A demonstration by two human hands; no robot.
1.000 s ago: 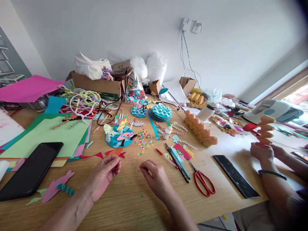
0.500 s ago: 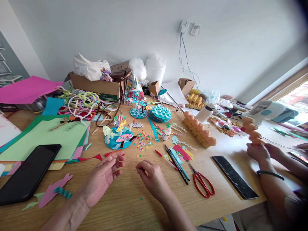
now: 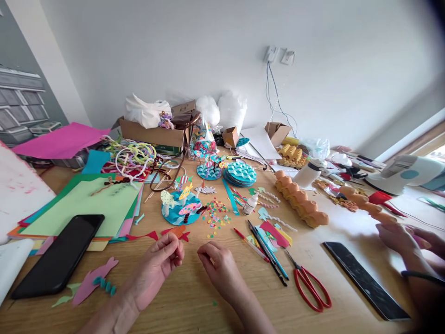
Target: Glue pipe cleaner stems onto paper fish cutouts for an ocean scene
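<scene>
Tabletop (image 3: 189,290) bears orange fish (image 3: 179,230) crosswise, left hand (image 3: 160,260) and right hand (image 3: 220,266) pinched, contents unclear.

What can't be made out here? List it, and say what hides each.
All in the head view:
Anything pinched in the left hand or the right hand: hidden by their own curl.
Part of the orange-and-red paper fish: behind the left hand.
Print on the pale green sheet: too small.
Label on the small white bottle: too small.
Finger detail of the co-worker's hands: blurred.
</scene>
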